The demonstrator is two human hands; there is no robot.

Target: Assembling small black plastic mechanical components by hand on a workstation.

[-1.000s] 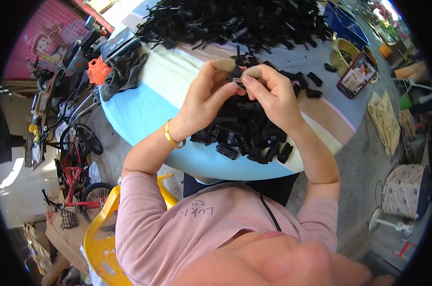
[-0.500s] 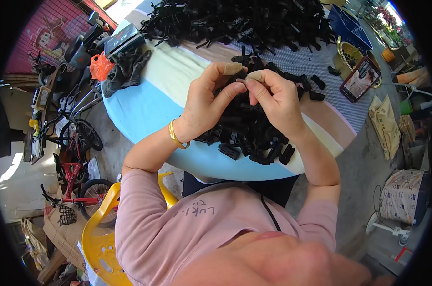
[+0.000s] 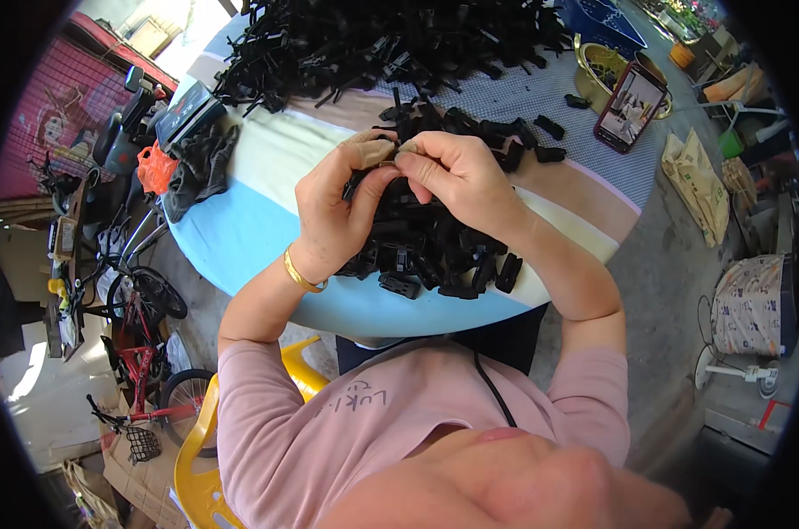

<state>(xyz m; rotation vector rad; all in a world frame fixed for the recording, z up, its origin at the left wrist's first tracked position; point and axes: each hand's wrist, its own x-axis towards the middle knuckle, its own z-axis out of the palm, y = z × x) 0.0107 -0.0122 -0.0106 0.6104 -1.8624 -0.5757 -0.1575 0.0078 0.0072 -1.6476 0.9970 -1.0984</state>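
My left hand (image 3: 333, 198) and my right hand (image 3: 470, 181) meet fingertip to fingertip above the near part of the table. Both are closed in a pinch, thumbs against index fingers. Whatever lies between the fingertips is too small and too covered to name. Tan coverings wrap the index fingers, and a gold bangle (image 3: 301, 271) circles my left wrist. Beneath and around the hands lies a loose group of small black plastic parts (image 3: 417, 251), some partly hidden by them. Farther back, a large heap of black parts with thin prongs (image 3: 364, 48) spreads over the table.
A striped cloth (image 3: 232, 238) covers the round table. At the right stand a phone (image 3: 630, 106), a gold pot (image 3: 590, 84) and a blue tray (image 3: 604, 25). Dark cloth (image 3: 204, 167) and an orange bag (image 3: 155, 167) lie left. A yellow chair (image 3: 196, 476) stands near my left arm.
The view has shifted, so the table and its contents sit farther left in the picture. My hands stay together, and the right fingertips now overlap the left ones more.
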